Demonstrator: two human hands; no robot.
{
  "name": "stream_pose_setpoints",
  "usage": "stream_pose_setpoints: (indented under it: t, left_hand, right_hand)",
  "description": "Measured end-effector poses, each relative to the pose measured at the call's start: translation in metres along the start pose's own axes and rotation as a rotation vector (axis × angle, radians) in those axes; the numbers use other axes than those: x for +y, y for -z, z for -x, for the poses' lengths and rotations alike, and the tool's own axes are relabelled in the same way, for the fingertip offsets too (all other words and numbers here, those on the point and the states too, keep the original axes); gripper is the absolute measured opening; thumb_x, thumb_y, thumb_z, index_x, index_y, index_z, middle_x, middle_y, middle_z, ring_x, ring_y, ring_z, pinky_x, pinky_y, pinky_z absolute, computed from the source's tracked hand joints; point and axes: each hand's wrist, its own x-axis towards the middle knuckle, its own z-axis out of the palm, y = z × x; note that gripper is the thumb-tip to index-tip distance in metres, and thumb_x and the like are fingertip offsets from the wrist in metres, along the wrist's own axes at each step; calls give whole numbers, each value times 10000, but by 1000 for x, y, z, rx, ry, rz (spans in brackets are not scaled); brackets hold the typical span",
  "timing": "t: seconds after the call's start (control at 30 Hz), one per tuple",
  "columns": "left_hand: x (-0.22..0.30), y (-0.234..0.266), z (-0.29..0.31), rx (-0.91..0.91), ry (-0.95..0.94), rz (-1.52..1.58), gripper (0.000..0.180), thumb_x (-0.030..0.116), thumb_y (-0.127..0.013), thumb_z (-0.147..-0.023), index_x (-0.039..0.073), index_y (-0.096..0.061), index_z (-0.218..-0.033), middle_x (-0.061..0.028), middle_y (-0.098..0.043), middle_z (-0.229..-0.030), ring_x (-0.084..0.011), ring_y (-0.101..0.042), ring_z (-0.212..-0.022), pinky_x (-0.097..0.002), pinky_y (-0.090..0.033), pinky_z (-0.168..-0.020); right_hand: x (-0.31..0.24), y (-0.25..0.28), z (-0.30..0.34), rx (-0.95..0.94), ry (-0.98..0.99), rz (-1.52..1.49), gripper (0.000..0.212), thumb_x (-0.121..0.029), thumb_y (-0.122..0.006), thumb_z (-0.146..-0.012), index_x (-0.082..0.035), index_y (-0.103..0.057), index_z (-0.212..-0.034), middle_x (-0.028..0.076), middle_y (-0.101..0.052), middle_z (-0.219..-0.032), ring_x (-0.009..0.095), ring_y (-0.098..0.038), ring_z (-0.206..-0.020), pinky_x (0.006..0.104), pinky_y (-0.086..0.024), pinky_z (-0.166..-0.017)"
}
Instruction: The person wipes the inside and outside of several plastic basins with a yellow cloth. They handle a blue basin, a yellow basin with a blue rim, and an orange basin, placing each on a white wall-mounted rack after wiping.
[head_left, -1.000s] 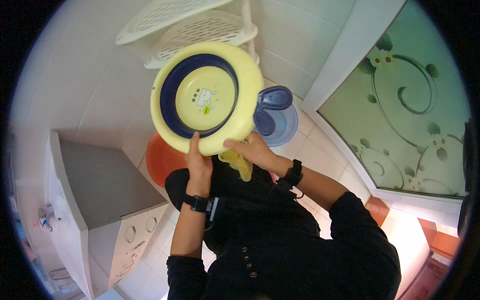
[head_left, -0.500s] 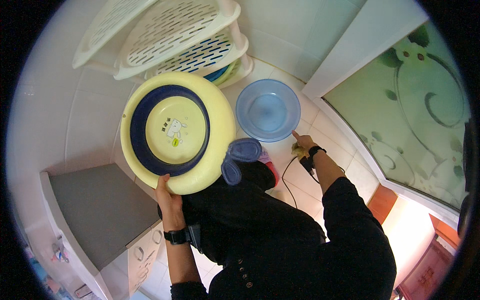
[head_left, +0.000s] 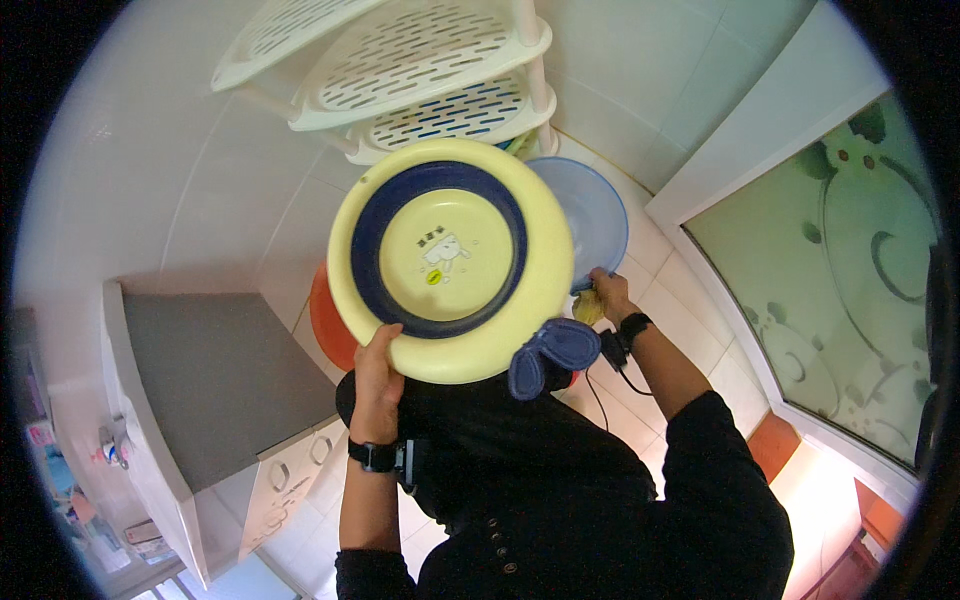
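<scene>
1. So from where I'm standing, the step in hand looks like a two-basin thing: the left hand (head_left: 376, 388) has the yellow basin (head_left: 550, 260) held up over the lap, inside facing up, while the right hand (head_left: 615, 297) is out at the near edge of the blue basin (head_left: 603, 215) on the floor (head_left: 690, 318).

2. Left fingers are clamped on the yellow rim, thumb over the top. Right fingers look closed on a yellow cloth (head_left: 588, 308); can't tell if they're pinching the blue rim too or just resting there.

3. My take: the next move calls for a firm left grip, since one hand carries all that weight off one side and it could tip. The right needs to mind the cloth and those blue ear-shaped flaps (head_left: 565, 345) just beside it.

4. Hard to see: the left fingertips under the rim, the yellow basin's underside, and the blue basin's left part, which the yellow one covers. No clue if there's water in the blue one.

5. An orange-red tub (head_left: 332, 325) is mostly blocked too, and whatever's under the white rack (head_left: 445, 45) is just a greenish sliver.
</scene>
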Motion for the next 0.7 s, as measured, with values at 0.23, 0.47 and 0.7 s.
stream_pose_setpoints:
  t: [0.23, 0.47, 0.7]
  left_hand:
    - [-5, -30, 15, -203, -160, -5, 328, 91, -612, -846, -49, -507, -1123, -120, -614, -992, -225, -627, -850, -330, -520, -726]
    - [25, -16, 32, -18, -572, -684, 402, 199, -664, -856, -55, -541, -1143, -136, -647, -1001, -192, -631, -834, -283, -495, -652]
    - [35, -2, 46, -248, -399, -8, 471, 211, -657, -863, -36, -471, -1218, -149, -591, -1125, -210, -618, -925, -323, -509, -789]
  right_hand:
    - [-74, -27, 77, -331, 656, 383, 364, -239, -722, -757, 14, -645, -1008, 128, -691, -963, 195, -665, -809, 326, -522, -730]
    - [-116, -49, 130, -523, 664, 66, 347, -137, -660, -831, 6, -581, -1136, 113, -651, -1057, 189, -630, -913, 330, -516, -773]
    - [-135, -57, 162, -612, 596, 46, 421, -181, -630, -877, 2, -505, -1235, 110, -607, -1148, 180, -603, -968, 327, -510, -809]
